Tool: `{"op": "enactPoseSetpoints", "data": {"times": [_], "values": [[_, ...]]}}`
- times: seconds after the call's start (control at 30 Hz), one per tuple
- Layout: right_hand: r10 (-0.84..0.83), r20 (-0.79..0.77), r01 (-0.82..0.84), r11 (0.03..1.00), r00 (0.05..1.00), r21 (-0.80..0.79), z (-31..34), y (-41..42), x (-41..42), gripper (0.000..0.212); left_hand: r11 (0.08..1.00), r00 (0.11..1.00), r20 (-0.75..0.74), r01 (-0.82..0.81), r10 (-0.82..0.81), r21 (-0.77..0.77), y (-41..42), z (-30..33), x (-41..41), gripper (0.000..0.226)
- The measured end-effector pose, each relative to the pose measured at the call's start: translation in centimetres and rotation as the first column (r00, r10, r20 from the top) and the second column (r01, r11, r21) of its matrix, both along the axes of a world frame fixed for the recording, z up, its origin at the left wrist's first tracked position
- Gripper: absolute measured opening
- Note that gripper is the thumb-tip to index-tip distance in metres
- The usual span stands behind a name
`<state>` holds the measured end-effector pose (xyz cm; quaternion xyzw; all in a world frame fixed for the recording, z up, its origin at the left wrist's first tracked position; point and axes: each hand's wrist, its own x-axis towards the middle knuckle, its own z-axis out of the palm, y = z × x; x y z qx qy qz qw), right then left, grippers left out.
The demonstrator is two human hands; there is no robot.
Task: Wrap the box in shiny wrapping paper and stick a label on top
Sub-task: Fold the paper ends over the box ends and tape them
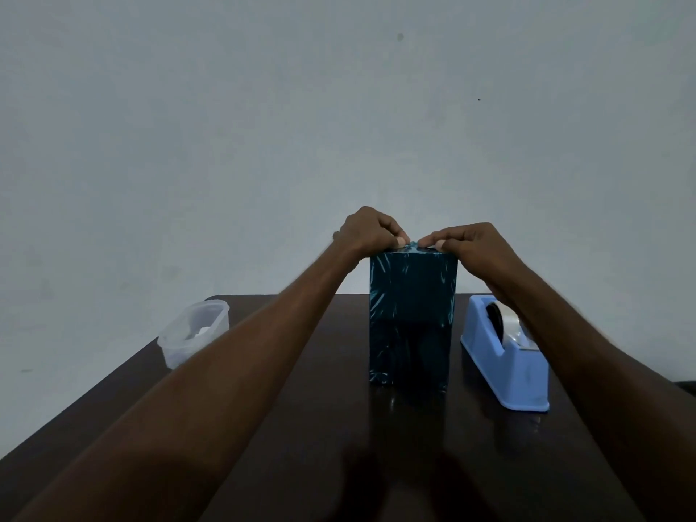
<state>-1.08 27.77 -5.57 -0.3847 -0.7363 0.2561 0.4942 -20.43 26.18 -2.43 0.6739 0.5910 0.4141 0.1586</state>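
Fingers (pixel 400 241) of the left hand (pixel 363 231) and right hand (pixel 470 243) pinch the shiny paper at the top edge of the box (pixel 411 325), which stands upright beneath them on the table (pixel 301 427).

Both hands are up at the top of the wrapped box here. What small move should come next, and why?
Probably keep the left hand pinning the paper and send the right hand to the blue tape dispenser for a strip. Both hands pinch shiny paper at the top edge of the upright box; the dispenser stands just right of it.
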Motion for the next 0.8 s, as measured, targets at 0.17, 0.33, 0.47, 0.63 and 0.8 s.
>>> {"op": "enactPoseSetpoints", "data": {"times": [0.17, 0.33, 0.47, 0.63, 0.8], "values": [[0.008, -0.001, -0.008, 1.000, 1.000, -0.002, -0.1, -0.2, 0.1, 0.030, 0.999, 0.999, 0.052, 0.003, -0.005, 0.033, 0.0, -0.4, -0.2, 0.015], [-0.003, 0.008, 0.003, 1.000, 1.000, 0.011, -0.3, -0.2, 0.0, 0.034, 1.000, 0.982, 0.188, -0.029, 0.028, 0.003, 0.1, -0.6, 0.1, 0.014], [0.057, -0.017, -0.057, 0.998, 0.998, 0.011, -0.3, -0.5, 0.0, 0.037, 0.999, 0.970, 0.240, -0.028, 0.036, -0.035, -0.3, -0.3, 0.7, 0.015], [0.078, 0.047, -0.076, 0.996, 0.996, -0.050, 0.4, -0.3, -0.2, 0.044, 0.998, 0.976, 0.206, -0.059, 0.065, -0.038, -0.2, -0.4, 0.9, 0.012], [0.120, 0.028, -0.118, 0.991, 0.992, -0.068, 0.2, 0.2, -0.2, 0.045, 0.953, 0.995, 0.017, -0.100, 0.099, 0.286, -1.4, 0.3, 0.9, 0.015]]}}
